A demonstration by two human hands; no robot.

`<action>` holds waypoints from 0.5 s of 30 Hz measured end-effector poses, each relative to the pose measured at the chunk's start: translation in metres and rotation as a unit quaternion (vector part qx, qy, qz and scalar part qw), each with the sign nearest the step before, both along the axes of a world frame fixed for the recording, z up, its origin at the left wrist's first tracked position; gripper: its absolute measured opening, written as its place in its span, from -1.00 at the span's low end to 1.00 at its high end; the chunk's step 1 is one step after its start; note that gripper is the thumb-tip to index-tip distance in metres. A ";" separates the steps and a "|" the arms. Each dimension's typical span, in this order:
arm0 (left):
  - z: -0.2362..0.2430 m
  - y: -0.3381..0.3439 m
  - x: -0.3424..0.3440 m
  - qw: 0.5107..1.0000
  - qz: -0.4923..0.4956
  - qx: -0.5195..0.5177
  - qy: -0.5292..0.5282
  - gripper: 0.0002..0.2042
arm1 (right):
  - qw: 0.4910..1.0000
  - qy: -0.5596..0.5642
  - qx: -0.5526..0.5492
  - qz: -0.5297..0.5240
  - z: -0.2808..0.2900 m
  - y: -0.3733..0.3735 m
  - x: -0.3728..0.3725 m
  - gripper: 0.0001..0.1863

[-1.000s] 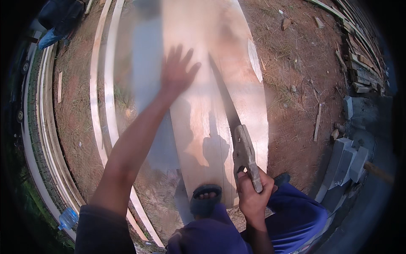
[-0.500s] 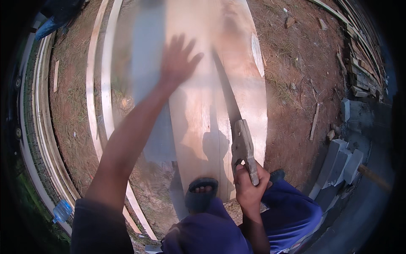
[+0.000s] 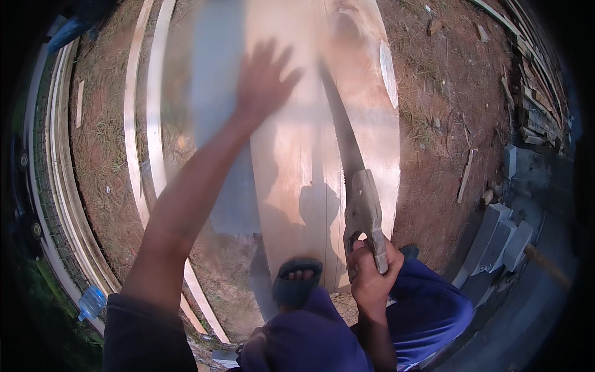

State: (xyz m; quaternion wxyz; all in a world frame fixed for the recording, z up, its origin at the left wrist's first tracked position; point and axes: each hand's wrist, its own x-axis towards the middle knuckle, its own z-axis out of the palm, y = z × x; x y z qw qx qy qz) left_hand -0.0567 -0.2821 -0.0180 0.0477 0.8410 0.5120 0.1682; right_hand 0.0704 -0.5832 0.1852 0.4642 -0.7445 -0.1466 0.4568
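A pale plywood sheet (image 3: 285, 180) lies before me, with pencil-thin lines running along its length. My left hand (image 3: 265, 84) rests flat on its left part, fingers spread. In my right hand (image 3: 374, 273) is the wooden handle of a handsaw (image 3: 344, 133), fingers wrapped through the grip. The blade points away from me over the sheet, toothed edge to the left; its tip is blurred, and whether it sits in a cut I cannot tell. My sandalled foot (image 3: 297, 276) stands on the sheet's near end.
A bluish-grey board (image 3: 220, 124) lies along the sheet's left side. Long timber strips (image 3: 155, 111) run further left, near a clear blue-tinted water bottle (image 3: 92, 302). At right are stacked timber (image 3: 536, 105), pale blocks (image 3: 496, 239) and a wooden handle (image 3: 548, 265).
My right hand and the saw have shifted slightly right and a little toward me. The left hand stays spread on the sheet. The whole view has turned a little.
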 end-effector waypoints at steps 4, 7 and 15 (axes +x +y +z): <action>0.011 0.004 0.014 1.000 -0.004 -0.022 0.017 -0.38 | 0.993 -0.096 0.022 0.071 -0.070 0.147 0.024 -0.75; 0.009 0.001 0.019 1.000 -0.006 -0.017 0.000 -0.38 | 0.996 -0.071 0.016 0.057 -0.075 0.179 0.029 -0.71; 0.006 -0.001 0.002 1.000 0.000 -0.019 0.003 -0.38 | 0.999 -0.027 0.005 0.032 -0.006 0.002 0.008 -0.89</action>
